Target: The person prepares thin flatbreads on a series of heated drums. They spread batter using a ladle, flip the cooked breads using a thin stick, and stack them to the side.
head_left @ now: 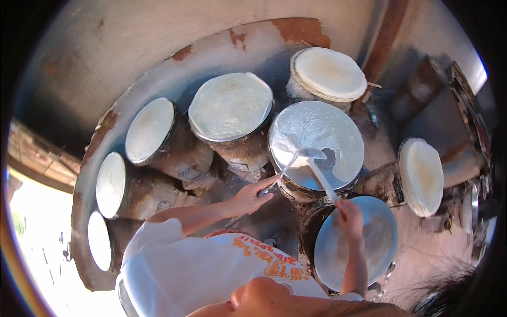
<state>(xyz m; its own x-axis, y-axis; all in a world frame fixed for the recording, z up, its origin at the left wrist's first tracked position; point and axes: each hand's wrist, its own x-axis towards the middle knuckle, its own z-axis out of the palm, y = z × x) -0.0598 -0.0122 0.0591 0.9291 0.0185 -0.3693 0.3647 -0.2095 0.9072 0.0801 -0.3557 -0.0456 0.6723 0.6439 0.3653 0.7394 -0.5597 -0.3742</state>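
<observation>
My left hand (pixel 252 196) grips the thin handle of a ladle (pixel 288 162) whose bowl rests on a round steaming pot (pixel 296 193). White batter (pixel 311 129) covers most of the pot's flat top, with a bare grey patch (pixel 331 158) near the front. My right hand (pixel 348 214) holds a flat white spreader stick (pixel 319 177) with its tip at the edge of that grey patch. Just under my right hand lies a round grey metal lid (pixel 380 238).
Several more round pots topped with pale sheets ring the work spot: at the back (pixel 229 105), back right (pixel 330 74), left (pixel 150 129), far left (pixel 111 185) and right (pixel 421 177). A curved rusty metal wall (pixel 174 68) stands behind them.
</observation>
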